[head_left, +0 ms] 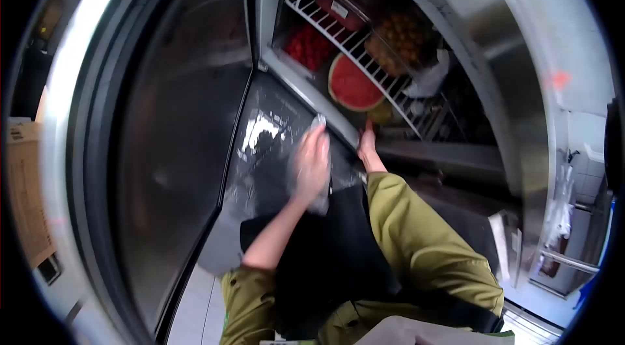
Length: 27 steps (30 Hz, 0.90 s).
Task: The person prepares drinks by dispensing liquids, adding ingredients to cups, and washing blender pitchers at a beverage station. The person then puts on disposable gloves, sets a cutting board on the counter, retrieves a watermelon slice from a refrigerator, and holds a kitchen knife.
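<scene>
My left hand (311, 166) is in front of the open fridge, its fingers bent and close together, with thin clear plastic (318, 122) showing above the fingertips and below the palm. Motion blurs this hand, and I cannot tell whether the plastic is a bag or loose film. At the fridge's lower front edge is my right hand (368, 146), just below a cut watermelon (353, 83) with its red face outward. A yellowish item (383, 114) lies by its fingertips. The right fingers are partly hidden, so their grip does not show.
A white wire shelf (342, 39) crosses the fridge above the watermelon. Red produce (307, 47) sits left of it, small orange-yellow fruit (397, 39) on the right. The open fridge door (189, 104) stands at left. A cardboard box (29, 189) is beyond it.
</scene>
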Available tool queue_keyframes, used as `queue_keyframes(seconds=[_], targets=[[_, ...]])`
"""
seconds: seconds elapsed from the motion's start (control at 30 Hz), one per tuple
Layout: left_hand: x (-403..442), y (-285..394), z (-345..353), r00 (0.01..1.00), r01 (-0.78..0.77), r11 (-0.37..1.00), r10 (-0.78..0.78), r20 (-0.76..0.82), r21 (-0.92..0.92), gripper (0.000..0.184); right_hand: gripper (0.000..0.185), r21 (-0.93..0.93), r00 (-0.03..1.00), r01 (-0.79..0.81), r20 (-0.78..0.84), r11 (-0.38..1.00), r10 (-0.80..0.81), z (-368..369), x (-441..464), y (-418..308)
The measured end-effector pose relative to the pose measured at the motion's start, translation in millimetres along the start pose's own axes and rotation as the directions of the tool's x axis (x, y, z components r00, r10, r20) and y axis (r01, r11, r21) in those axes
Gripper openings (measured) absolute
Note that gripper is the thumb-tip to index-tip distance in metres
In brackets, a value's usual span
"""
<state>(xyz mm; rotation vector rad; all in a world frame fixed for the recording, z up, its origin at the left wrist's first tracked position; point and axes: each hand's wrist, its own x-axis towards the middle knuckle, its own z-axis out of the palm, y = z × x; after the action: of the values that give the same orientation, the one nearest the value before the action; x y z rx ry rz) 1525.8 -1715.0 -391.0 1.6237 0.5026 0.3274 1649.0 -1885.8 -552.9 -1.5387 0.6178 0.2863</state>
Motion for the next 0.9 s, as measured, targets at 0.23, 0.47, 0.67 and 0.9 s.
queue_keyframes(seconds=[0.23, 0.47, 0.67, 0.9], targets=[[205.5, -178.9, 131.3, 0.917, 0.156, 0.945, -0.247, 0.314, 0.287, 0.043, 0.061, 0.489, 0.963, 0.173, 0.097, 0.855, -0.250, 25.5, 95.9, 6.6], [227.4, -196.2, 155.7, 0.934, 0.313, 0.528, -0.023, 0.355, -0.790, 0.050, 0.059, 0.693, 0.885, 0.254, 0.114, 0.674, -0.451, 20.3, 122.0, 16.8], [162.6, -151.9, 112.0, 0.881, 0.472, 0.416, -0.258, 0.397, -0.778, 0.047, 0.056, 0.633, 0.914, 0.281, 0.053, 0.721, -0.403, 20.9, 20.3, -2.1], [71.6, -188.1, 40.5, 0.871, 0.488, 0.522, -0.343, 0.352, -0.700, 0.049, 0.065, 0.711, 0.929, -0.030, 0.279, 0.703, -0.242, 0.7, -85.1, 0.9]])
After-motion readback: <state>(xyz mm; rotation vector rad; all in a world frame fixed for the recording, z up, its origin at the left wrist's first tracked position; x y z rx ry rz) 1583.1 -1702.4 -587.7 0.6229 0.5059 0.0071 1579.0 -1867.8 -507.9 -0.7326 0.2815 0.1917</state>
